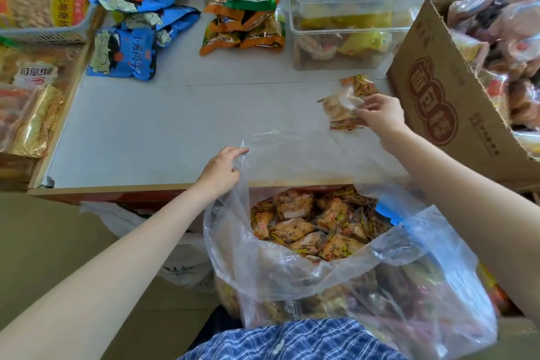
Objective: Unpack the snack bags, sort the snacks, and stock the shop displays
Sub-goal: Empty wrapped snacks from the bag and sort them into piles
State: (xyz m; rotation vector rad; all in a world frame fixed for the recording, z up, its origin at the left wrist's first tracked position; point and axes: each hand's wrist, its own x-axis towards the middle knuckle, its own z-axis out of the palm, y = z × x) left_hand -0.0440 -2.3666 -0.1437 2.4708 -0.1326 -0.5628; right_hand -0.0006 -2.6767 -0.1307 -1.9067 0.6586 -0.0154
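A big clear plastic bag point(292, 266) full of small orange snack packets point(309, 228) hangs open below the front edge of the white table point(175, 126). My left hand point(222, 168) grips the bag's left rim and holds it up. My right hand point(380, 114) reaches over the table at the right and pinches small orange snack packets point(342, 108) lying in a little pile there. One more packet point(358, 85) lies just behind that pile.
Blue snack bags point(125, 52) lie at the back left, orange-green bags point(248, 14) at the back middle. Clear stacked tubs point(344, 9) stand behind the pile. An open cardboard box point(444, 88) of wrapped buns is at the right, trays of packets point(32, 105) at the left.
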